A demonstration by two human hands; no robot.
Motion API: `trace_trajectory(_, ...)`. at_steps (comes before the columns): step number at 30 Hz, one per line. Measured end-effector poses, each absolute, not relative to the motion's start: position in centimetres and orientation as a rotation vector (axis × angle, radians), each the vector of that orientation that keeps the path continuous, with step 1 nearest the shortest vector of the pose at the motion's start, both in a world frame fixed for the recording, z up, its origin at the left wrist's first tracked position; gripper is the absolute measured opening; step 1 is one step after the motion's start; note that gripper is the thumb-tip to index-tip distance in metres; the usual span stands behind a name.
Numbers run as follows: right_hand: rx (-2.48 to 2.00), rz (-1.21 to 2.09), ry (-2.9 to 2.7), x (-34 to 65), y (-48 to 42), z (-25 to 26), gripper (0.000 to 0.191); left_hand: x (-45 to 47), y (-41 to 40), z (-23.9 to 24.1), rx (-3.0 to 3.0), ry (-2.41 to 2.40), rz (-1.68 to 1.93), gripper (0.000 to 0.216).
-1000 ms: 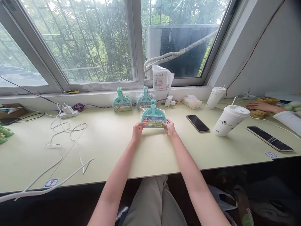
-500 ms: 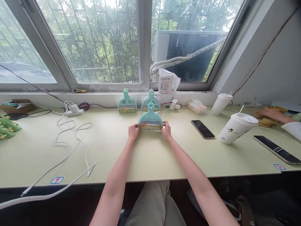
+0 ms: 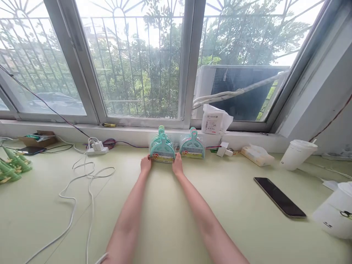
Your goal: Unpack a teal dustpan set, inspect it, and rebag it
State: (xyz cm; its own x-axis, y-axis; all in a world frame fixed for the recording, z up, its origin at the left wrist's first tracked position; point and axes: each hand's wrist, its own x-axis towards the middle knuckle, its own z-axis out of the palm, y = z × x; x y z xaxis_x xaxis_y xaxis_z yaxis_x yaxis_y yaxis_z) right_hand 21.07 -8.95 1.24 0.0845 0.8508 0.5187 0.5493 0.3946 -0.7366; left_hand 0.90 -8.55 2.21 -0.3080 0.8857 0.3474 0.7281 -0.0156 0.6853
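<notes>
Teal dustpan set [image 3: 162, 151] pinched upright at its 2 lower corners by left hand [image 3: 145, 164] and right hand [image 3: 178, 165], against a matching set at the sill [image 3: 132, 132]. Easily toppled backward or sideways into 2nd set [image 3: 192, 148]; slippery wrapping, light fingertip hold.

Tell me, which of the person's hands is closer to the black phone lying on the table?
The right hand. It grips the right edge of the teal dustpan pack, on the side toward the phone; the left hand grips the pack's far edge.
</notes>
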Motion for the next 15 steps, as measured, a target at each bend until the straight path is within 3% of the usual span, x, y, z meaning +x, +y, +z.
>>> trace_trajectory(7, -1.476, 0.096, -1.669, 19.4, -3.8, 1.7, 0.038, 0.2, -2.6, 1.6, 1.725, 2.249, 1.397, 0.016)
trace_trajectory(15, -1.545, 0.116, -1.757, 18.8, -1.9, 1.0, 0.059, 0.4, -2.0, 1.7, 1.489, 2.116, 1.703, 0.030)
